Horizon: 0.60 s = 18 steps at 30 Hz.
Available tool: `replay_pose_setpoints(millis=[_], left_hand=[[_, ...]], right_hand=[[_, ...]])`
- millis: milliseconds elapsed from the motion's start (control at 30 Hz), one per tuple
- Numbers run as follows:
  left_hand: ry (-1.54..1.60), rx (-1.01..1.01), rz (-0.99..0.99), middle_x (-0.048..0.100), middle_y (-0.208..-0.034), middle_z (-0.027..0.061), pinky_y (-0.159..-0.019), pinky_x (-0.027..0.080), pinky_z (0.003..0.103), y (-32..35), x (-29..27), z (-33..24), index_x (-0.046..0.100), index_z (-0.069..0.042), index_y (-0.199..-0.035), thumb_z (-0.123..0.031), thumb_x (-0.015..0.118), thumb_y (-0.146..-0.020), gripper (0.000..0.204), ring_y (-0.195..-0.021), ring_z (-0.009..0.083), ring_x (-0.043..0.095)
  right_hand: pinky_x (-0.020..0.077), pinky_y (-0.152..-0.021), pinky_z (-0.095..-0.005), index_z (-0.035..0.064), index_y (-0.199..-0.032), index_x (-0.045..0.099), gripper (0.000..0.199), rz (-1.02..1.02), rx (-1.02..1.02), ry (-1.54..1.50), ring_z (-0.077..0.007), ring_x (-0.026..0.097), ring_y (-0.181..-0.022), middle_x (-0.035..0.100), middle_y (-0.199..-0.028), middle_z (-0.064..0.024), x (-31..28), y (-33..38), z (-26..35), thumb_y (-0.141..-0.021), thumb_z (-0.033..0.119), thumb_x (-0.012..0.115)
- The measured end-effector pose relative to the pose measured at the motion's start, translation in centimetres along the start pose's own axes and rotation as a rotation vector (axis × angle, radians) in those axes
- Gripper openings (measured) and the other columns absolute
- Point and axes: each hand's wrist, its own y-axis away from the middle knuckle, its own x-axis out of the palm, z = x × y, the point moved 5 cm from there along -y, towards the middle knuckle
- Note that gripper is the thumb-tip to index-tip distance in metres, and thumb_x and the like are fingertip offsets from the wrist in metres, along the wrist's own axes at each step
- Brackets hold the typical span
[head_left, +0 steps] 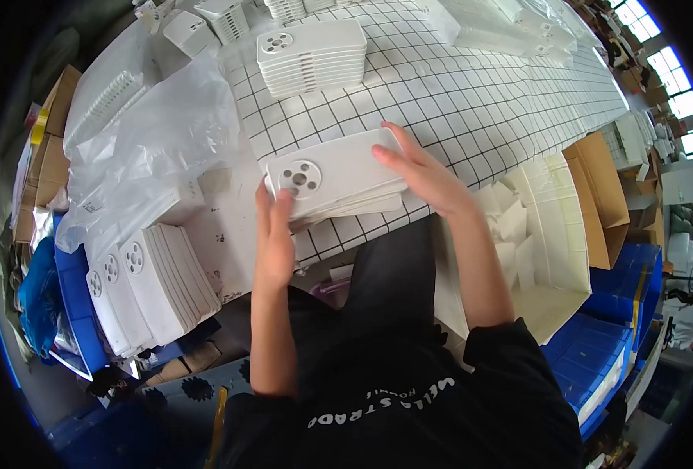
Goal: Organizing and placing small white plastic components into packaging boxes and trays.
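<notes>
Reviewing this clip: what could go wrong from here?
The white panel could slip, as the left hand and right hand hold it only near its ends. The unevenly layered white pieces beneath it might slide off, being close to the front edge of the table.

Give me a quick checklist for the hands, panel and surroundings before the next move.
1. Left hand on the panel: ok, at its left end.
2. Right hand on the panel: ok, at its right end.
3. Panel's round, holed patch facing up: ok.
4. Panel clear of the white pieces beneath: cannot tell, contact hidden.
5. Far stack upright: ok.
6. Box by right forearm empty: not ok, white pieces inside.
</notes>
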Motion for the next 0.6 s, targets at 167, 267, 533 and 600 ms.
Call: replay_pose_setpoints(millis=[167, 267, 533, 600], left_hand=[[0.013, 0.313, 0.138, 0.016, -0.166, 0.0235, -0.122, 0.022, 0.046, 1.1, 2.0, -2.1, 0.024, -0.002, -0.157, -0.018, 0.069, -0.091, 0.081, -0.154, 0.0354, 0.019], [-0.143, 0.536, 0.126, 0.012, -0.166, 0.0259, -0.122, 0.022, 0.047, 1.6, 2.5, -3.5, 0.023, -0.002, -0.158, -0.015, 0.069, -0.088, 0.084, -0.155, 0.0375, 0.017], [-0.3, 0.667, 0.079, 0.004, -0.167, 0.0296, -0.122, 0.023, 0.051, 7.2, 2.5, -2.1, 0.018, -0.002, -0.159, -0.015, 0.071, -0.081, 0.095, -0.155, 0.0413, 0.014], [-0.338, 0.786, 0.092, 0.002, -0.167, 0.0282, -0.121, 0.023, 0.051, 8.4, 3.0, -2.7, 0.013, -0.002, -0.161, -0.017, 0.073, -0.079, 0.102, -0.155, 0.0408, 0.014]], right_hand=[[0.039, -0.111, -0.0374, 0.0135, -0.16, 0.03, 0.095, -0.017, -0.38, 0.059, -0.0223, 0.048, -0.133, 0.052, -0.14, -0.0096, 1.8, 1.3, 1.9, -0.08, 0.012, 0.081], [0.039, -0.11, -0.0362, 0.0119, -0.159, 0.032, 0.099, -0.003, -0.562, -0.177, -0.0219, 0.048, -0.132, 0.053, -0.138, -0.009, 1.3, 1.8, 2.2, -0.074, 0.003, 0.081], [0.0368, -0.115, -0.0409, 0.0094, -0.158, 0.032, 0.104, 0.026, -0.483, -0.091, -0.0243, 0.046, -0.136, 0.048, -0.146, -0.0122, 1.7, 5.8, -2.8, -0.067, 0.004, 0.084], [0.0345, -0.116, -0.0425, 0.01, -0.157, 0.032, 0.106, 0.04, -0.718, -0.1, -0.0273, 0.041, -0.142, 0.04, -0.154, -0.0156, 1.4, 6.6, -1.9, -0.067, 0.007, 0.087]])
